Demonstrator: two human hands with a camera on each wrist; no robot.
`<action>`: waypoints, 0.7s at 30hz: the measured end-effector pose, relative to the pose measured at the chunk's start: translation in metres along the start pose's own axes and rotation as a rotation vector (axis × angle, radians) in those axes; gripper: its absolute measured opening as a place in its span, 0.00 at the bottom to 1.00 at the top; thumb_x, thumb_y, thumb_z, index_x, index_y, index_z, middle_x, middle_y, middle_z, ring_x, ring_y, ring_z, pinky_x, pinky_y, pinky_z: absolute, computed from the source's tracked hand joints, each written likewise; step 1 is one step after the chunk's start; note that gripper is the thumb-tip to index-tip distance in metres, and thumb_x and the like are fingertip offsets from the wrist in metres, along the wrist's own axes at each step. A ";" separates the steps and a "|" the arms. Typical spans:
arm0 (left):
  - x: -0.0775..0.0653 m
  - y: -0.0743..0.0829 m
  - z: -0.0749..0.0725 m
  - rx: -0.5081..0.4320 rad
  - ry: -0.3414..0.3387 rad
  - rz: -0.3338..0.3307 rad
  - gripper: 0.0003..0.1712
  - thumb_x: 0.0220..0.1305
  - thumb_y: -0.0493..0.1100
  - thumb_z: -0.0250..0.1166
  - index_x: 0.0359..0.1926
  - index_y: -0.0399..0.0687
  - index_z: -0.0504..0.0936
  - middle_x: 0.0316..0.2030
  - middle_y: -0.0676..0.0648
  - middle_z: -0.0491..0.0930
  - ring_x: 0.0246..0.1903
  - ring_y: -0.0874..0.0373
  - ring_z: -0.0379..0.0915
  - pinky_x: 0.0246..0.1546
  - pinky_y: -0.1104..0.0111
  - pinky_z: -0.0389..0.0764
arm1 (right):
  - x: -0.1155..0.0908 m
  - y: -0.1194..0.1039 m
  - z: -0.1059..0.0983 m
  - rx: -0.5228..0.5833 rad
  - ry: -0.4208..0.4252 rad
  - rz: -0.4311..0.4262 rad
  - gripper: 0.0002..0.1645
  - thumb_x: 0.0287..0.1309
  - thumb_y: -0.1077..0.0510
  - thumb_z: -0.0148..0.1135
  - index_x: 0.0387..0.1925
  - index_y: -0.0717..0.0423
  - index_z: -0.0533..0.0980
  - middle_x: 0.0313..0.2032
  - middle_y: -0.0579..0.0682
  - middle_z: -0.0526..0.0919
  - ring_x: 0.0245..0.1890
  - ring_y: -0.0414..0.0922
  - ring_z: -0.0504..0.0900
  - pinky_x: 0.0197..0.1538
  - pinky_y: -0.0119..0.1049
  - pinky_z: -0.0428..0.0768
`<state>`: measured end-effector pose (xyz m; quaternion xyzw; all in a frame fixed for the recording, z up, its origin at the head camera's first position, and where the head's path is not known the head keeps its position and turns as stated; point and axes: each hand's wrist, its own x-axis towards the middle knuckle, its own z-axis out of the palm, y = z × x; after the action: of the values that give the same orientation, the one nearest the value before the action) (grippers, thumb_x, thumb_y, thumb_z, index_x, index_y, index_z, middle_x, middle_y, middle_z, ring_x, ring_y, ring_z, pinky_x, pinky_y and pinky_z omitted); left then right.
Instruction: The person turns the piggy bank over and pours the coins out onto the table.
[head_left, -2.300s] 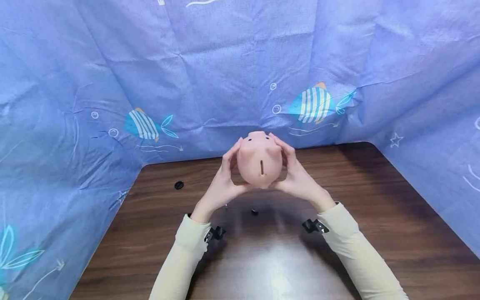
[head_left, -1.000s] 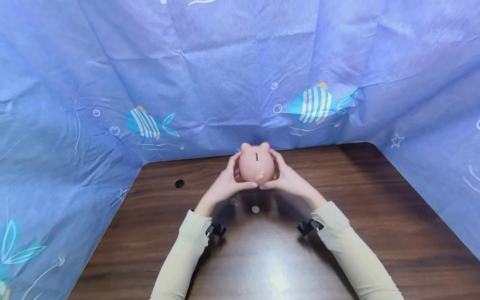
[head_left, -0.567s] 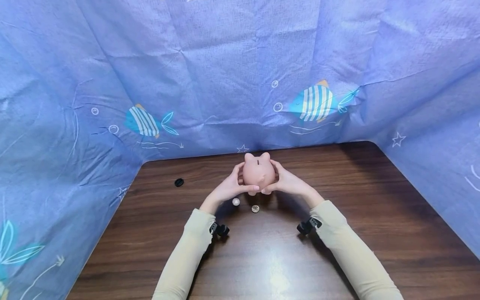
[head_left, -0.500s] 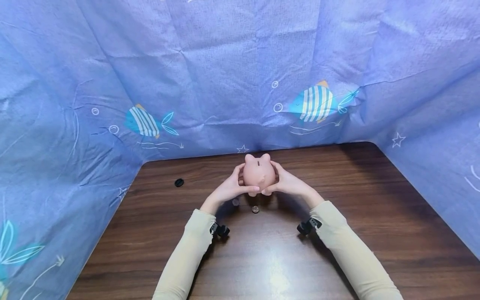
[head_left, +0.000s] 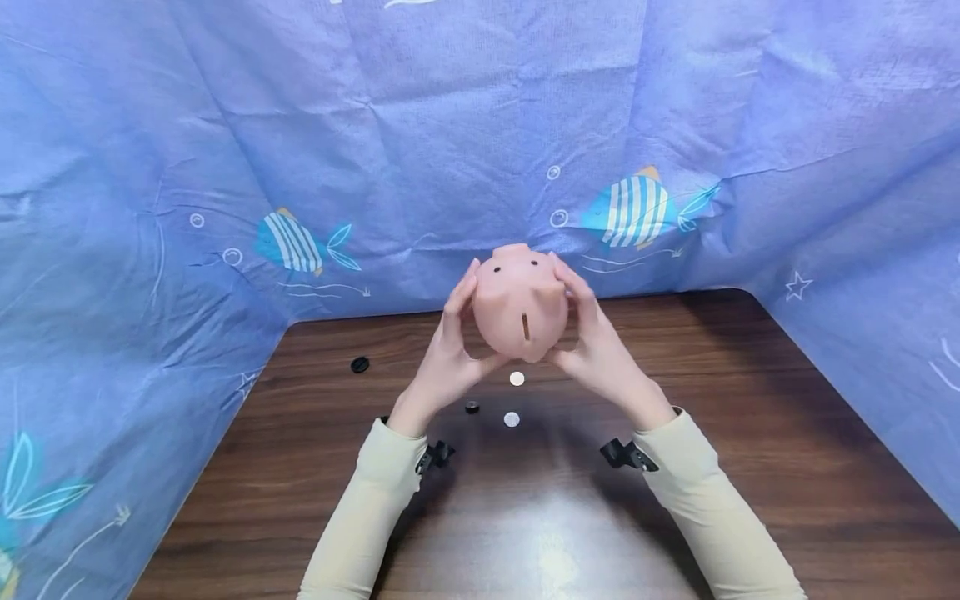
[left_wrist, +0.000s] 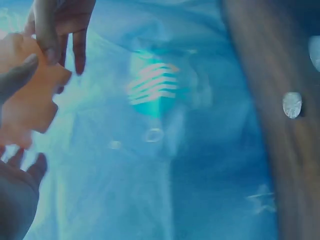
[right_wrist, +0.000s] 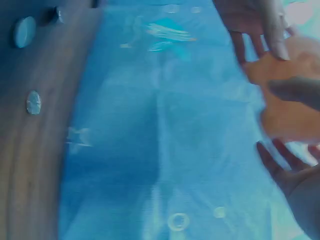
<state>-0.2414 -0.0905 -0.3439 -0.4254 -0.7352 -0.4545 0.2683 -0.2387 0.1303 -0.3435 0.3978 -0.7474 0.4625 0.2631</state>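
While two hands (head_left: 447,350) (head_left: 600,346) clasp one piggy bank (head_left: 520,300) mid-frame, three coins (head_left: 512,419) lie below, one black disc (head_left: 360,364) left.

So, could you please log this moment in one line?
left hand, right hand: grip raised piggy bank; slot: facing head camera; below: pale coins; table: black disc

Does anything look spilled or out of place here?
Yes: two pale coins and a small dark disc are loose below the tilted pink piggy bank, as if spilled, and a black round piece sits apart toward the table's far left. No damage shows.
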 end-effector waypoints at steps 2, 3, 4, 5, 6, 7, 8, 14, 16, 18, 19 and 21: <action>0.002 0.001 -0.002 0.020 0.003 0.075 0.68 0.35 0.31 0.79 0.70 0.59 0.44 0.70 0.39 0.45 0.66 0.45 0.50 0.59 0.56 0.64 | 0.001 -0.005 -0.001 0.010 0.019 -0.046 0.65 0.28 0.80 0.71 0.67 0.49 0.48 0.67 0.57 0.54 0.57 0.53 0.69 0.58 0.41 0.69; 0.002 0.002 -0.002 0.020 -0.010 0.055 0.67 0.35 0.32 0.79 0.70 0.57 0.44 0.69 0.39 0.47 0.66 0.45 0.50 0.59 0.56 0.64 | 0.000 -0.002 0.001 0.023 0.011 -0.024 0.65 0.29 0.79 0.72 0.67 0.48 0.48 0.67 0.58 0.55 0.58 0.53 0.68 0.59 0.41 0.68; 0.001 0.002 -0.002 0.006 -0.035 -0.007 0.66 0.37 0.33 0.79 0.70 0.56 0.44 0.69 0.39 0.49 0.65 0.46 0.52 0.59 0.57 0.64 | -0.003 0.003 0.003 0.064 -0.013 0.035 0.65 0.31 0.78 0.72 0.68 0.46 0.47 0.66 0.58 0.56 0.57 0.53 0.68 0.58 0.41 0.69; -0.001 0.000 0.000 -0.030 -0.070 -0.093 0.65 0.39 0.34 0.78 0.71 0.53 0.43 0.68 0.40 0.51 0.64 0.48 0.55 0.59 0.58 0.64 | -0.006 0.009 0.006 0.099 -0.051 0.127 0.65 0.34 0.74 0.73 0.69 0.44 0.46 0.65 0.57 0.57 0.55 0.52 0.70 0.56 0.41 0.71; -0.004 -0.002 0.002 -0.071 -0.110 -0.199 0.63 0.42 0.35 0.77 0.71 0.50 0.43 0.67 0.40 0.54 0.62 0.50 0.58 0.59 0.59 0.65 | -0.011 0.017 0.010 0.137 -0.095 0.235 0.66 0.36 0.71 0.74 0.70 0.44 0.44 0.65 0.57 0.58 0.53 0.51 0.72 0.53 0.41 0.74; -0.008 -0.007 0.005 -0.135 -0.153 -0.314 0.62 0.44 0.37 0.76 0.71 0.48 0.43 0.66 0.39 0.56 0.60 0.51 0.61 0.57 0.60 0.67 | -0.015 0.026 0.014 0.190 -0.133 0.345 0.66 0.38 0.69 0.74 0.70 0.42 0.42 0.64 0.57 0.59 0.50 0.51 0.74 0.51 0.39 0.75; -0.011 -0.011 0.007 -0.199 -0.194 -0.436 0.61 0.46 0.37 0.75 0.72 0.47 0.43 0.64 0.40 0.60 0.58 0.51 0.64 0.56 0.61 0.68 | -0.019 0.035 0.018 0.258 -0.168 0.453 0.67 0.39 0.67 0.74 0.71 0.42 0.40 0.64 0.58 0.59 0.50 0.53 0.74 0.51 0.41 0.76; -0.038 -0.058 0.031 -0.382 -0.296 -0.836 0.62 0.46 0.45 0.76 0.72 0.51 0.42 0.57 0.41 0.69 0.52 0.54 0.72 0.48 0.63 0.75 | -0.039 0.065 0.036 0.543 -0.249 0.801 0.67 0.40 0.72 0.71 0.70 0.47 0.36 0.61 0.64 0.59 0.46 0.55 0.77 0.45 0.42 0.79; -0.042 -0.064 0.034 -0.358 -0.299 -0.848 0.62 0.45 0.48 0.76 0.72 0.52 0.42 0.57 0.43 0.70 0.51 0.56 0.72 0.48 0.63 0.75 | -0.040 0.067 0.037 0.576 -0.251 0.814 0.66 0.40 0.73 0.70 0.70 0.47 0.36 0.61 0.64 0.58 0.46 0.54 0.77 0.44 0.42 0.79; -0.042 -0.068 0.036 -0.334 -0.304 -0.840 0.62 0.44 0.51 0.76 0.72 0.53 0.43 0.57 0.43 0.70 0.51 0.57 0.72 0.48 0.64 0.74 | -0.038 0.065 0.035 0.585 -0.257 0.818 0.66 0.41 0.74 0.69 0.70 0.48 0.36 0.61 0.65 0.58 0.45 0.53 0.77 0.43 0.42 0.80; -0.042 -0.068 0.036 -0.321 -0.309 -0.832 0.62 0.44 0.52 0.76 0.72 0.53 0.43 0.57 0.43 0.70 0.51 0.56 0.72 0.49 0.63 0.74 | -0.038 0.065 0.034 0.583 -0.263 0.820 0.65 0.41 0.73 0.69 0.70 0.48 0.36 0.60 0.65 0.58 0.44 0.53 0.77 0.42 0.44 0.80; -0.041 -0.069 0.036 -0.302 -0.320 -0.836 0.62 0.44 0.52 0.76 0.71 0.52 0.44 0.57 0.43 0.70 0.51 0.55 0.72 0.49 0.62 0.74 | -0.038 0.067 0.033 0.577 -0.277 0.831 0.66 0.42 0.72 0.69 0.70 0.48 0.35 0.60 0.65 0.58 0.42 0.51 0.77 0.42 0.46 0.80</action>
<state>-0.2813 -0.0894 -0.4223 -0.1920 -0.8011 -0.5543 -0.1190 -0.2747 0.1309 -0.4195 0.1816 -0.7121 0.6579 -0.1643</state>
